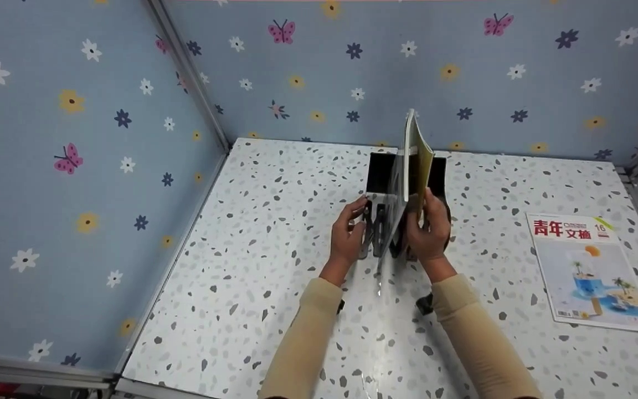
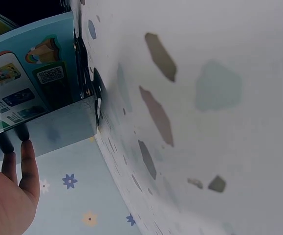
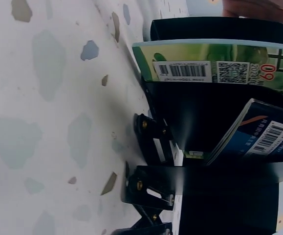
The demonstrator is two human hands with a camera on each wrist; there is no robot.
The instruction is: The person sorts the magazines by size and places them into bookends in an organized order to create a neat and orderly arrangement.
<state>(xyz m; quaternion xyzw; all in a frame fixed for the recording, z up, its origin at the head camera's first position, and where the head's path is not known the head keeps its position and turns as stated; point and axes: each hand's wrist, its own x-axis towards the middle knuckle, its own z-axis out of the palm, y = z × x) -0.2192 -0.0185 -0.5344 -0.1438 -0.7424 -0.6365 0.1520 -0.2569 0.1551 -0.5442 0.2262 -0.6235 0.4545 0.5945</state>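
Observation:
A black extendable book rack (image 1: 382, 173) with hinged linkages (image 3: 153, 193) under its plates stands on the speckled table. It holds upright magazines: a green one (image 3: 183, 61) at the right end, a dark blue one (image 3: 271, 134) leaning, and one with a light-blue back cover (image 2: 58, 46). My left hand (image 1: 348, 235) touches the rack's left end plate (image 2: 58, 128) from outside with extended fingertips. At the right end my right hand (image 1: 431, 231) grips the rack, fingers along the outer plate's outside (image 3: 224, 29) and thumb at its near edge. That grip is partly hidden.
Another magazine (image 1: 593, 271) with a blue-and-white cover lies flat on the table at the right. A flower-patterned wall (image 1: 319, 72) rises behind the rack, and a second patterned wall (image 1: 75, 194) borders the table's left side.

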